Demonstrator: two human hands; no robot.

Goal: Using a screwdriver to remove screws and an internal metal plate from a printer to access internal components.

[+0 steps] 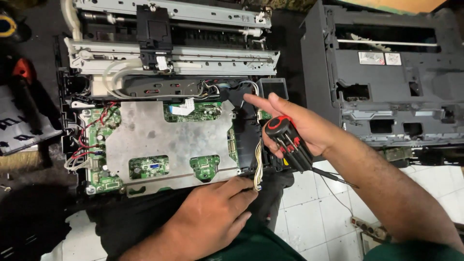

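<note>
An opened printer chassis [169, 53] lies in front of me, with a grey metal shield plate [159, 140] over a green circuit board [99, 145]. My left hand [212, 212] rests at the plate's near right corner, its fingertips pinching a bundle of pale wires [258, 164]. My right hand [295, 125] holds a red-and-black screwdriver [287, 142] against the palm. Its index finger stretches out and points at black parts near the board's top right corner.
A detached dark grey printer housing [386, 82] lies to the right. A black carriage [153, 34] sits on the rail at the top. Red and white wires [82, 150] run along the board's left edge. White floor tiles [314, 212] show below.
</note>
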